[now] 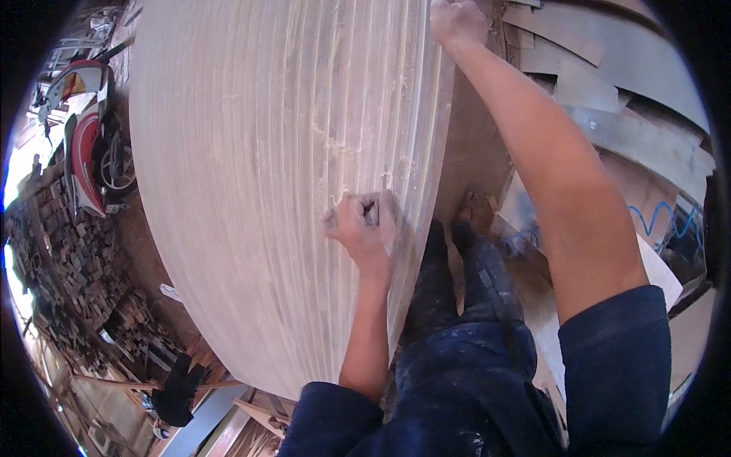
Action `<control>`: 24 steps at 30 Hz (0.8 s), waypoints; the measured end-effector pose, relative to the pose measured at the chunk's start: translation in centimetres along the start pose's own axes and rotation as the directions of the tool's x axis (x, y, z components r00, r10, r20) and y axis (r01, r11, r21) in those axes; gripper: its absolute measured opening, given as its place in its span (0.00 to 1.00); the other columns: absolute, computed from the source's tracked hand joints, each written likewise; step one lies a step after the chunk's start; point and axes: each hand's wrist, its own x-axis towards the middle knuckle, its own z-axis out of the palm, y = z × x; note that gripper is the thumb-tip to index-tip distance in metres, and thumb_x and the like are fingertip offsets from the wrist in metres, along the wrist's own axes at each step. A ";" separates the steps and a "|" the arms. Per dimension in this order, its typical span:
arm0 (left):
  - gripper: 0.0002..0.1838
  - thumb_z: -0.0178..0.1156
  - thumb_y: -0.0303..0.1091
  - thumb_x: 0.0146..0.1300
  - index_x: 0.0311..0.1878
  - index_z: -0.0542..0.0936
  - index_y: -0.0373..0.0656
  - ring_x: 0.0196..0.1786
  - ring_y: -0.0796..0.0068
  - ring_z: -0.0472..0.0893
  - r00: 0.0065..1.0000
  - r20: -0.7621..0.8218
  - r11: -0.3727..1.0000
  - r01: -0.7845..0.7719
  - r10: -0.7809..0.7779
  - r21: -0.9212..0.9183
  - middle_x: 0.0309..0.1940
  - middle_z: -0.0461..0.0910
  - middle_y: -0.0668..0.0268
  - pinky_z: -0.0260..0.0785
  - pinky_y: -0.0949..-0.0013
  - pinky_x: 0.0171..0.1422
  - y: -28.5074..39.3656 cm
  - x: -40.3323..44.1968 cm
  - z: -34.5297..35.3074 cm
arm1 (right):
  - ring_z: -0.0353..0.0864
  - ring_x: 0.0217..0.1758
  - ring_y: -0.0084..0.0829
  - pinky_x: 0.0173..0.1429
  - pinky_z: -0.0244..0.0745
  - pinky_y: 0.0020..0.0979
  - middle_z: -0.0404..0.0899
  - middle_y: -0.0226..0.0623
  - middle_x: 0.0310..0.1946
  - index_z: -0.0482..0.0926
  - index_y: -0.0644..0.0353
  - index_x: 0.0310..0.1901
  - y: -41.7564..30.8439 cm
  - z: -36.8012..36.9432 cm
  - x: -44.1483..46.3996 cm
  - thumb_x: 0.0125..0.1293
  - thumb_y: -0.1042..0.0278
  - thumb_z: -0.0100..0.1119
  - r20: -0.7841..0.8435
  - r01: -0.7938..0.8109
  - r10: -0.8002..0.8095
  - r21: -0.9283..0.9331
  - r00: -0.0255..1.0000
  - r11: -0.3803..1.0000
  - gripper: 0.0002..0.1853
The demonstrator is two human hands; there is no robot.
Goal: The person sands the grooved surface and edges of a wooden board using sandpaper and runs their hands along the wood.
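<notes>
A large pale wooden panel (251, 167) with long parallel grooves and curly yellowish shavings or strands lies in front of me. Over its right part, my left hand (365, 221) is closed, thumb and fingers curled round something small and dark that I cannot make out. At the panel's far right edge, my right hand (459, 21) is closed in a fist against the edge. Whatever it holds, if anything, is hidden by the fingers.
A red and white motorcycle (87, 152) stands at the left, above stacked wood pieces (68, 259). A person in dark clothes (179, 392) is at the lower left. Sheets of board (609, 137) and a blue coiled hose (651, 218) lie at the right.
</notes>
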 end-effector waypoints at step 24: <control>0.09 0.70 0.36 0.61 0.31 0.80 0.44 0.34 0.67 0.76 0.998 -0.052 0.999 -0.035 0.036 0.018 0.28 0.79 0.67 0.51 0.54 0.70 0.4 -0.1 0.5 | 0.79 0.62 0.58 0.68 0.73 0.48 0.81 0.69 0.50 0.84 0.74 0.48 0.0 0.6 0.2 0.75 0.34 0.35 0.017 0.055 -0.055 -0.001 0.998 0.998 0.42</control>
